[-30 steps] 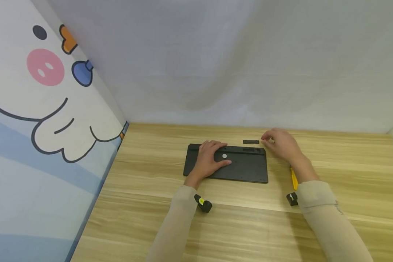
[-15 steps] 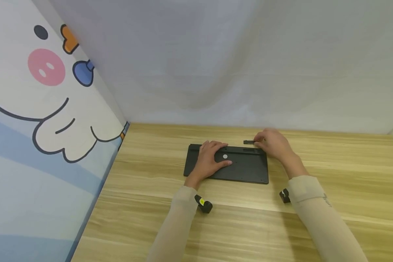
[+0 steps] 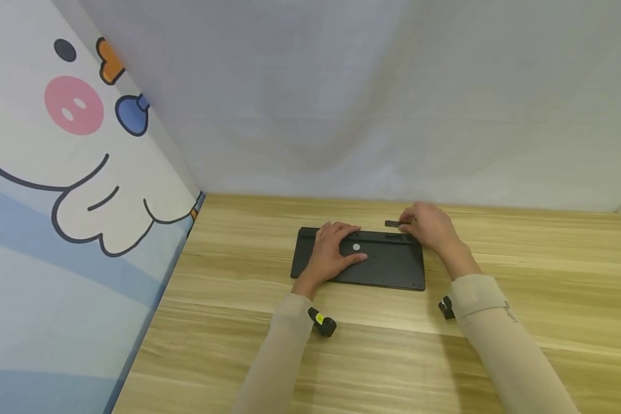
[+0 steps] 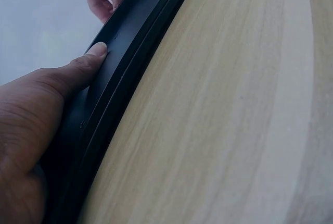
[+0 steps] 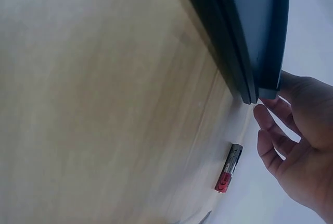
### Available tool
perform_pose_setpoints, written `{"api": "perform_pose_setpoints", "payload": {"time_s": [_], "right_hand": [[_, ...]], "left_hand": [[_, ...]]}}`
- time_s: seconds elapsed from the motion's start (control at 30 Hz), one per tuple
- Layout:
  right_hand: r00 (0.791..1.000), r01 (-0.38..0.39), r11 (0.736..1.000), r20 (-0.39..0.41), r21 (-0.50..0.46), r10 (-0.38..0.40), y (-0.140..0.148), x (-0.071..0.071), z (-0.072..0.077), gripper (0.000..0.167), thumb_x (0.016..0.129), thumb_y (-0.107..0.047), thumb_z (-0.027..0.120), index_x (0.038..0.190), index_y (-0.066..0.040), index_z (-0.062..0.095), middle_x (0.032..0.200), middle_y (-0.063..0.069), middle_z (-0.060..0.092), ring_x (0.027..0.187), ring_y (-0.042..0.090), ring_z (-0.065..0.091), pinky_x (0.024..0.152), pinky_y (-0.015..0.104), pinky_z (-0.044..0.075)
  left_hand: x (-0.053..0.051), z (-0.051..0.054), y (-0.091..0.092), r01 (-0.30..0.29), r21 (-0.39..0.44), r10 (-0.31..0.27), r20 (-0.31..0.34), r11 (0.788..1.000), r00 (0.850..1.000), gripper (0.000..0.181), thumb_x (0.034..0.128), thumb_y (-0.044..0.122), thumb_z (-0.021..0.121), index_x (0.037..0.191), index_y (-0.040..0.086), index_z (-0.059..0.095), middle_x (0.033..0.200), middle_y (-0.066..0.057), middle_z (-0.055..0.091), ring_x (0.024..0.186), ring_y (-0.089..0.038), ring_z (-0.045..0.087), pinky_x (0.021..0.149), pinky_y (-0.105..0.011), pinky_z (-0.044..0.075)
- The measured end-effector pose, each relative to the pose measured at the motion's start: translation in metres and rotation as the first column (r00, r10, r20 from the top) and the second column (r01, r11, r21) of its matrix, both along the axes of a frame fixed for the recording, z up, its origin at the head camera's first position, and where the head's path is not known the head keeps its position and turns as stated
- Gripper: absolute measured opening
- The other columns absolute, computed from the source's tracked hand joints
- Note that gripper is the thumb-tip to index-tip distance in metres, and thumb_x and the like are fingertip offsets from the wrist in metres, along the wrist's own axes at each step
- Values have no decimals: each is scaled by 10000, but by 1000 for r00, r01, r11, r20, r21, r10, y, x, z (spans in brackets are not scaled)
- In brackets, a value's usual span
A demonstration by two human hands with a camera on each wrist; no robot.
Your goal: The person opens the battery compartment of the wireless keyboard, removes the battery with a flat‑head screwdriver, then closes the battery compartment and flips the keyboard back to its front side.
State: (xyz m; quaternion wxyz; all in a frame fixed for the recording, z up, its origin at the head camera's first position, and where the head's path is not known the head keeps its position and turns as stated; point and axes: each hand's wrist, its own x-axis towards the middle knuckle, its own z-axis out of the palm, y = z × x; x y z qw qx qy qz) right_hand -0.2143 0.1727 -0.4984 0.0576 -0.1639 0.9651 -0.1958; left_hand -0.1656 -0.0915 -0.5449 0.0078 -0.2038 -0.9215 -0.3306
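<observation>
A black keyboard (image 3: 388, 267) lies underside up on the wooden table, with a white round spot and a narrow open battery slot (image 3: 395, 237) near its far edge. My left hand (image 3: 328, 253) rests spread across the keyboard's left half, thumb (image 4: 86, 65) laid on the underside and fingers at the far edge. Just behind the slot, my right hand (image 3: 430, 227) pinches the right end of a small black battery cover (image 3: 393, 223). The fingertips cover part of it. In the right wrist view, a red and grey battery (image 5: 229, 168) lies near the right hand's fingers.
Wrist-worn black camera pieces (image 3: 325, 324) sit under both cuffs. A pointed thing (image 5: 206, 218) shows at the bottom of the right wrist view, mostly cut off. A pale wall (image 3: 393, 115) rises behind the table (image 3: 238, 259), and a cartoon-printed panel (image 3: 83, 172) stands left.
My right hand has moved left onto the battery cover and now pinches it. The forearm now hides the yellow object seen earlier. The left hand and keyboard have stayed put.
</observation>
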Motion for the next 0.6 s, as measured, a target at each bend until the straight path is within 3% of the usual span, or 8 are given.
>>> {"api": "perform_pose_setpoints", "payload": {"time_s": [0.6], "right_hand": [[995,-26,1000,-100,3,26,0,6,-4,187,987,-166,680,1077,-25,764,1056,170,725,997,365,674,882,534,568]], "left_hand": [[0,-1,0,1,19,-1,8,1000,1000,666,864,398,814,1449,194,570,1399,-62,599,1380,-253,525,1341,-509,127]]}}
